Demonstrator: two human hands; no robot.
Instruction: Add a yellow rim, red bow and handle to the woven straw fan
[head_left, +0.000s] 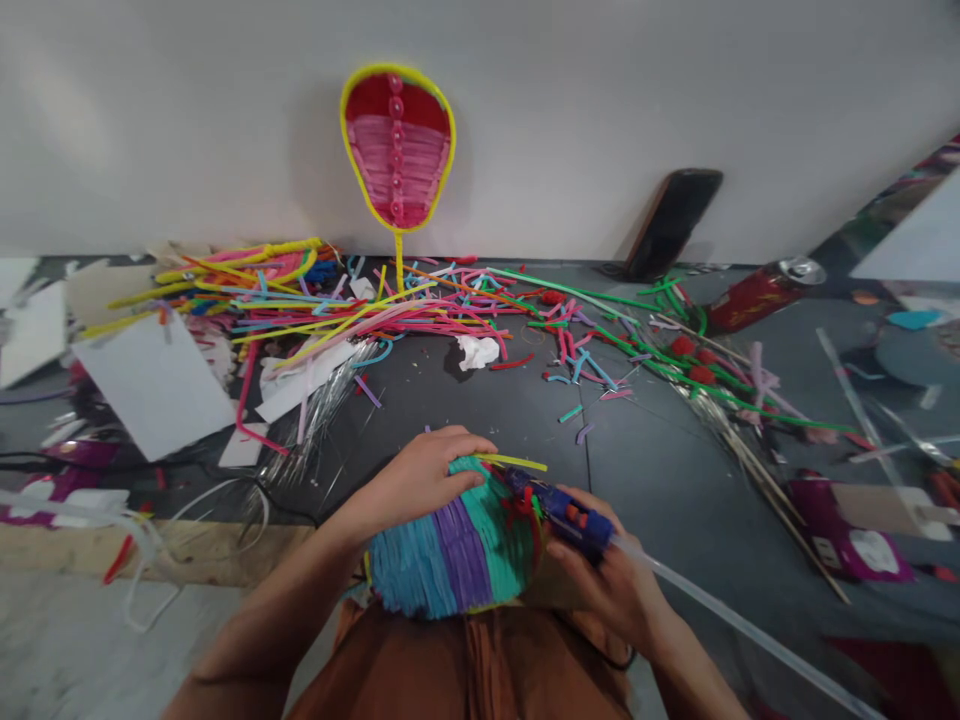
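Note:
A rounded panel (459,560) in blue, purple and teal stripes, seemingly covered in pipe cleaners, lies tilted over my lap at the table's edge. My left hand (429,478) grips its upper edge, fingers curled over the teal part. A yellow pipe cleaner (521,462) runs along that top edge, beyond my left fingertips. In my right hand (611,570) is a blue glue gun (574,518), its nozzle pointing left at the panel's upper right edge. A long clear glue stick (720,608) sticks out of its back. Red and green bits show beside the nozzle.
A yellow-rimmed pink and red paddle-shaped piece (399,150) stands upright by the wall. Loose pipe cleaners (420,315) litter the table's back. A phone (673,222) leans on the wall, near a red can (765,295). White cards (157,385) and a cable (187,460) lie left.

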